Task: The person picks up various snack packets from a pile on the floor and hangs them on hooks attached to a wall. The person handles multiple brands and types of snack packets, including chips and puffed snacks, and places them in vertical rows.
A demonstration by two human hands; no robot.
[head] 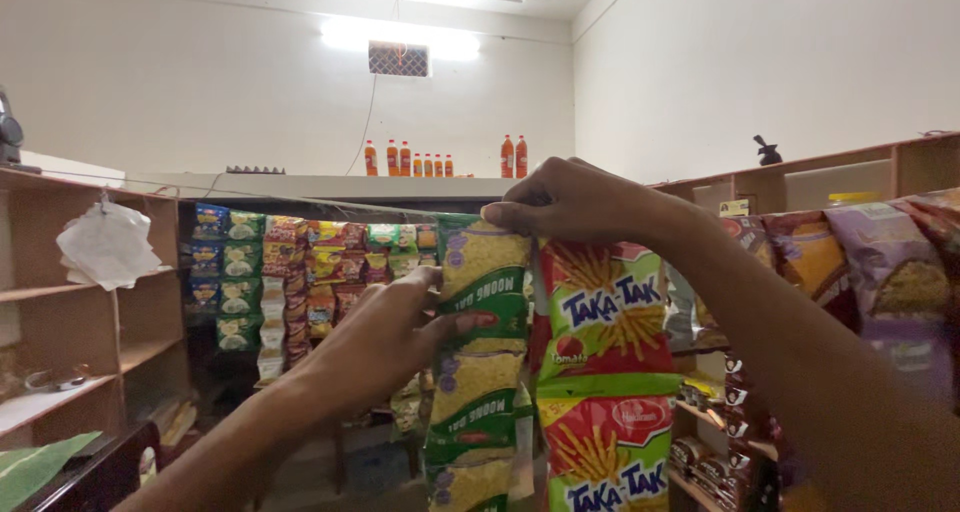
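Right hand (pixel 565 200) fingers atop green snack strip (pixel 480 362)

Your right hand (pixel 565 202) sits above your left hand (pixel 400 327), both on the strip of snack packets (pixel 480 362). Just right of it hangs a second packet strip (pixel 605 372). Behind your hands, more hanging packets (pixel 290 272); bottles (pixel 410 159) stand on the ledge above.

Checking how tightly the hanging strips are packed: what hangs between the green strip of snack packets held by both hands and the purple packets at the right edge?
In the head view, a red-and-green strip of stick-snack packets, then orange-brown packets.
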